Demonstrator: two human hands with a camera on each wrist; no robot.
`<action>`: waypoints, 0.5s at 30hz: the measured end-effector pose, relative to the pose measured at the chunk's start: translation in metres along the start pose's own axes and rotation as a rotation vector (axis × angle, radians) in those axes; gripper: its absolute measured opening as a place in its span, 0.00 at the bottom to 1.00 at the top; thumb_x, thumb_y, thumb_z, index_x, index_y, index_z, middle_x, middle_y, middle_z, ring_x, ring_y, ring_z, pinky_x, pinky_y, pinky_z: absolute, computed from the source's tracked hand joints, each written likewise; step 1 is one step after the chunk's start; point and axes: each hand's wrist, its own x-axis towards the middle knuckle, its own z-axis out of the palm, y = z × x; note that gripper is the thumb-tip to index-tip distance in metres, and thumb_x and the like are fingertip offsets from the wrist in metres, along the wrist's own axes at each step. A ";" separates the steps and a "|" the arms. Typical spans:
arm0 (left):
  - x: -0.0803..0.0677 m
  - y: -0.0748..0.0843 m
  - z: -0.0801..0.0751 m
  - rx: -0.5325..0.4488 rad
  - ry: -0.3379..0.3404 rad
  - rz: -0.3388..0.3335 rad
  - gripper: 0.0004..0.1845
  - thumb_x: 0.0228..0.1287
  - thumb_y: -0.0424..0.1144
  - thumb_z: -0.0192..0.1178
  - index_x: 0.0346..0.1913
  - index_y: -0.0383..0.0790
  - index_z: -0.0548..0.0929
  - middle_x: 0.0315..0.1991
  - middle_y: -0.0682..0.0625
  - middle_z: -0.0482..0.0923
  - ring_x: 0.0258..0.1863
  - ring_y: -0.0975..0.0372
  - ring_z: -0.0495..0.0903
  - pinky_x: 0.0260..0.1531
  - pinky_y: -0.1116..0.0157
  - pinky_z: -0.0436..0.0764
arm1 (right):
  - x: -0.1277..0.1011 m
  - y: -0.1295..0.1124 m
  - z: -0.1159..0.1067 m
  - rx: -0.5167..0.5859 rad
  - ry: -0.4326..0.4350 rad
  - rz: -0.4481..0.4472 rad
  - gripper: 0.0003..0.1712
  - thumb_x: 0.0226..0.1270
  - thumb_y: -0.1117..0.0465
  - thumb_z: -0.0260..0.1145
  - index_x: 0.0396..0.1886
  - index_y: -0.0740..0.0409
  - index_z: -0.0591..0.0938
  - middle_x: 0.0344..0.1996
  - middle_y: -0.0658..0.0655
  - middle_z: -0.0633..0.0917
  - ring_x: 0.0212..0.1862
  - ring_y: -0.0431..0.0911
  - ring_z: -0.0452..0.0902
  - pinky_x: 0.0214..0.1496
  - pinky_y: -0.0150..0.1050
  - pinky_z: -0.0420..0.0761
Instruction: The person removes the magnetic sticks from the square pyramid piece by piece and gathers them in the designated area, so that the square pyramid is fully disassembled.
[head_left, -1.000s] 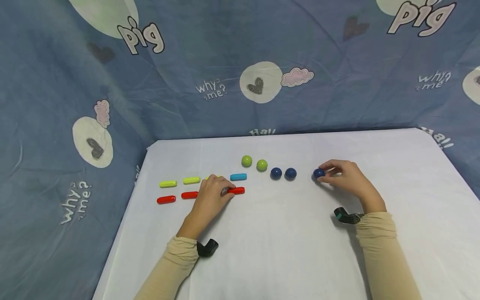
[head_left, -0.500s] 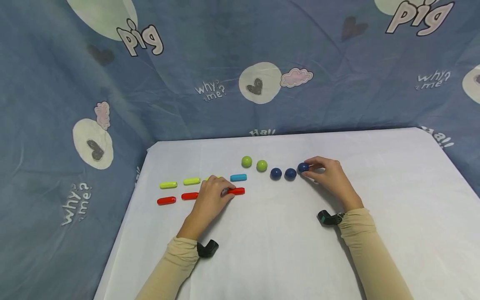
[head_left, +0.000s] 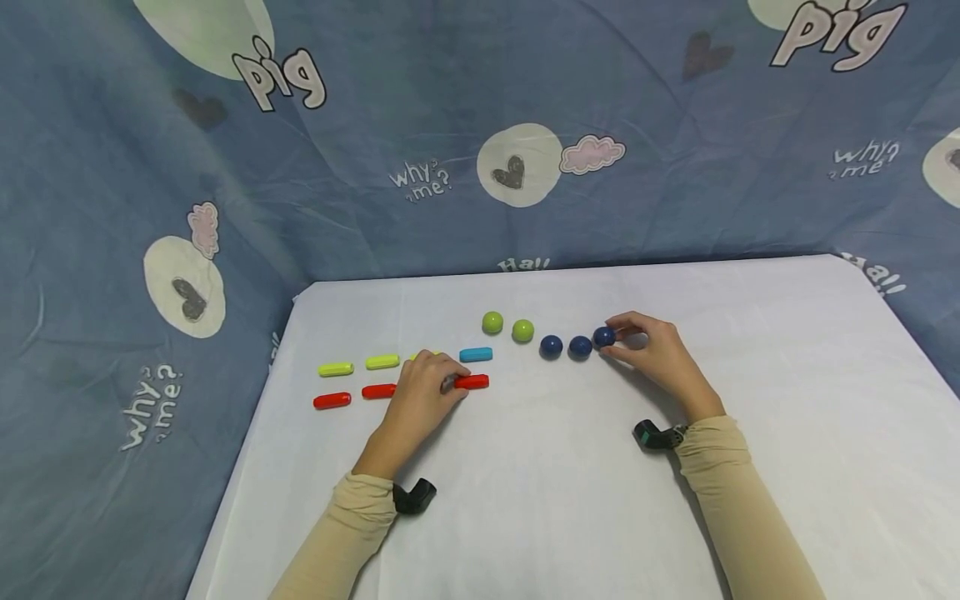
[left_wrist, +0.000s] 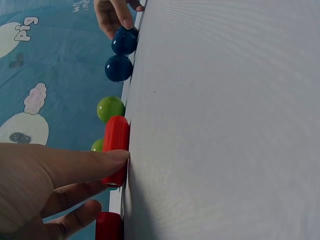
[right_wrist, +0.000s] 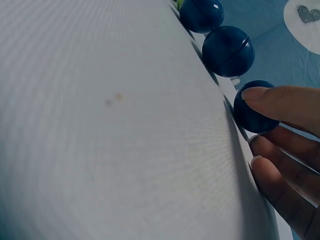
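My left hand (head_left: pixel 422 402) pinches a short red rounded stick (head_left: pixel 473 382) lying on the white table; thumb and fingers grip it in the left wrist view. Between the thumb and fingers of my right hand (head_left: pixel 658 357) is a dark blue ball (head_left: pixel 603 337), at the right end of a row. Two other dark blue balls, a near one (head_left: pixel 580 347) and a farther one (head_left: pixel 551 347), sit just left of it. A light blue stick (head_left: pixel 476 354) lies behind the held red one. My left hand partly covers a yellow stick (head_left: pixel 415 357).
Two green balls, one left (head_left: pixel 492 322) and one right (head_left: pixel 522 331), sit behind the sticks. Two yellow-green sticks (head_left: pixel 335 368) and two red sticks (head_left: pixel 332 400) lie at the left. A patterned blue curtain (head_left: pixel 360 225) hangs behind the white table (head_left: pixel 570 500).
My right hand has moved left with the dark blue ball, up beside the other two, then slightly down toward the table. My left hand stays on the red stick.
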 end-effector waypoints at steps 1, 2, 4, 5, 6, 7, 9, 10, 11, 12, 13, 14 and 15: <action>0.000 0.000 0.000 0.001 0.002 0.000 0.14 0.57 0.35 0.78 0.47 0.46 0.92 0.46 0.50 0.90 0.49 0.55 0.78 0.50 0.56 0.72 | 0.000 0.000 0.000 -0.003 -0.003 0.002 0.25 0.63 0.59 0.77 0.59 0.59 0.83 0.50 0.62 0.89 0.53 0.58 0.84 0.65 0.60 0.76; 0.000 0.000 0.000 0.002 0.003 0.000 0.14 0.57 0.35 0.78 0.47 0.46 0.92 0.46 0.50 0.90 0.49 0.55 0.78 0.50 0.56 0.72 | 0.000 0.000 0.000 -0.003 -0.004 0.001 0.25 0.63 0.59 0.77 0.58 0.59 0.83 0.50 0.62 0.89 0.54 0.58 0.84 0.64 0.60 0.76; 0.000 0.000 0.000 0.003 0.005 -0.002 0.15 0.57 0.36 0.78 0.48 0.46 0.91 0.46 0.50 0.90 0.49 0.55 0.78 0.50 0.56 0.72 | 0.000 0.000 0.000 -0.006 -0.010 0.004 0.25 0.63 0.59 0.77 0.58 0.58 0.83 0.50 0.62 0.89 0.54 0.58 0.84 0.65 0.59 0.76; 0.000 0.000 0.000 0.003 0.005 -0.002 0.15 0.57 0.36 0.78 0.48 0.46 0.91 0.46 0.50 0.90 0.49 0.55 0.78 0.50 0.56 0.72 | 0.000 -0.001 0.000 -0.007 -0.012 0.003 0.25 0.63 0.59 0.77 0.59 0.58 0.83 0.50 0.62 0.89 0.54 0.58 0.84 0.65 0.59 0.76; 0.000 0.000 0.000 0.002 0.005 -0.002 0.15 0.57 0.36 0.78 0.48 0.46 0.91 0.46 0.50 0.90 0.49 0.55 0.78 0.50 0.57 0.72 | 0.000 -0.001 0.000 -0.006 -0.013 0.005 0.25 0.63 0.59 0.77 0.58 0.58 0.83 0.49 0.62 0.89 0.54 0.57 0.84 0.65 0.59 0.76; 0.000 0.000 0.000 0.002 0.005 -0.003 0.15 0.57 0.36 0.78 0.48 0.46 0.91 0.46 0.50 0.90 0.48 0.55 0.78 0.50 0.57 0.71 | 0.000 0.000 0.000 -0.006 -0.015 0.005 0.25 0.63 0.59 0.77 0.58 0.58 0.83 0.50 0.62 0.89 0.54 0.57 0.84 0.65 0.59 0.76; 0.000 0.000 0.000 0.002 0.007 -0.002 0.15 0.57 0.36 0.78 0.48 0.46 0.91 0.46 0.50 0.89 0.48 0.55 0.78 0.49 0.57 0.71 | 0.001 0.000 -0.001 -0.007 -0.019 0.006 0.25 0.63 0.59 0.77 0.59 0.58 0.83 0.50 0.61 0.89 0.55 0.57 0.84 0.66 0.59 0.76; 0.000 0.000 0.000 0.001 0.010 0.002 0.15 0.56 0.36 0.78 0.48 0.46 0.91 0.45 0.50 0.89 0.47 0.56 0.77 0.49 0.57 0.71 | 0.001 0.000 -0.001 -0.007 -0.021 0.007 0.25 0.63 0.59 0.78 0.59 0.58 0.83 0.50 0.62 0.89 0.55 0.57 0.84 0.66 0.59 0.76; 0.001 0.000 -0.001 -0.001 0.013 0.006 0.15 0.56 0.37 0.79 0.48 0.46 0.91 0.44 0.50 0.89 0.46 0.56 0.77 0.48 0.57 0.71 | 0.001 0.000 -0.001 -0.007 -0.023 0.008 0.25 0.63 0.59 0.77 0.59 0.58 0.83 0.50 0.62 0.89 0.55 0.57 0.84 0.67 0.60 0.75; 0.001 0.000 -0.001 -0.003 0.018 0.013 0.16 0.56 0.38 0.79 0.48 0.46 0.91 0.44 0.50 0.89 0.46 0.56 0.77 0.48 0.57 0.71 | 0.001 0.001 -0.001 -0.005 -0.026 0.010 0.25 0.63 0.59 0.77 0.59 0.58 0.83 0.50 0.62 0.89 0.56 0.58 0.84 0.67 0.60 0.75; 0.001 -0.001 -0.001 -0.006 0.023 0.019 0.16 0.55 0.38 0.79 0.48 0.45 0.91 0.44 0.50 0.89 0.46 0.56 0.77 0.48 0.57 0.71 | 0.001 0.001 -0.002 -0.005 -0.028 0.012 0.26 0.63 0.59 0.77 0.60 0.58 0.83 0.50 0.62 0.89 0.56 0.58 0.84 0.67 0.60 0.75; 0.001 -0.001 -0.001 -0.009 0.030 0.026 0.17 0.55 0.39 0.79 0.48 0.45 0.91 0.44 0.51 0.89 0.46 0.56 0.77 0.49 0.56 0.72 | 0.000 0.001 -0.002 -0.006 -0.031 0.014 0.26 0.63 0.58 0.77 0.60 0.58 0.82 0.51 0.62 0.89 0.56 0.58 0.84 0.67 0.60 0.76; 0.000 -0.002 -0.002 -0.013 0.039 0.035 0.17 0.55 0.40 0.80 0.48 0.45 0.91 0.44 0.50 0.89 0.46 0.56 0.77 0.50 0.56 0.73 | 0.000 0.001 -0.003 -0.004 -0.034 0.016 0.27 0.64 0.57 0.77 0.61 0.58 0.82 0.52 0.62 0.88 0.57 0.58 0.83 0.66 0.59 0.77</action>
